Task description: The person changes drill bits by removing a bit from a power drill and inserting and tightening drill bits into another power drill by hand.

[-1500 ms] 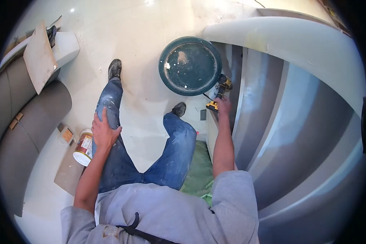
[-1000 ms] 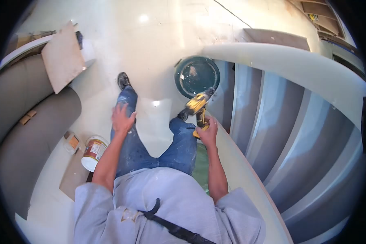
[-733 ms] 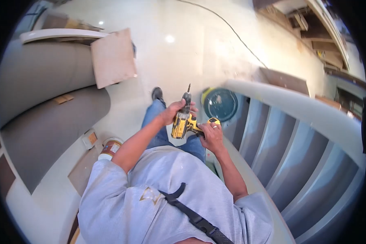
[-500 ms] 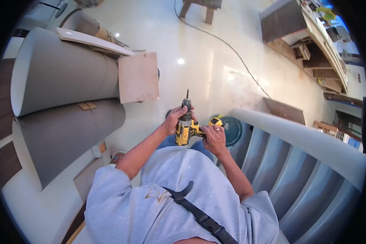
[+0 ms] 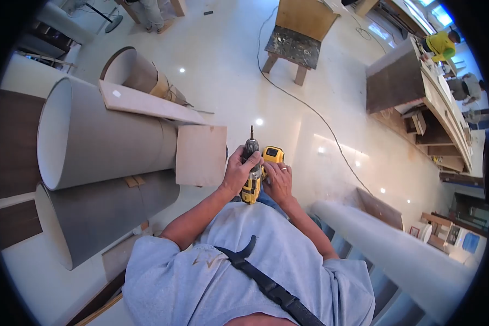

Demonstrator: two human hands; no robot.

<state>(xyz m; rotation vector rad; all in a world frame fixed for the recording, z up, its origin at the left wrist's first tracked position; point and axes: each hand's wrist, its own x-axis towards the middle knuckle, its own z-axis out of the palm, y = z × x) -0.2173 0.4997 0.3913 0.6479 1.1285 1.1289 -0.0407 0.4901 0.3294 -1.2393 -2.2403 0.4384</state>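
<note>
A yellow-and-black cordless drill [image 5: 249,191] is held in front of my grey shirt, with its chuck and bit [image 5: 251,133] pointing away from me. My left hand [image 5: 238,175] is closed around the front of the drill, the thumb lying over the chuck area. On the other side, my right hand [image 5: 278,183] grips the handle just below the yellow battery [image 5: 273,154]. Fingers of both hands cover much of the drill's middle, and the trigger is hidden.
Large rolled grey sheets [image 5: 114,133] lie to the left, beside a pale square board [image 5: 201,156]. A paint-stained stool [image 5: 293,48] stands ahead, near a cable [image 5: 320,117] on the floor. People work by a curved wooden counter [image 5: 399,81] at right. Close by is a grey rounded rail [image 5: 396,255].
My view has lifted, showing more of the room ahead. The drill has turned so its battery sits closer beside the chuck, and my right hand has moved inward. The dark green bucket is out of sight.
</note>
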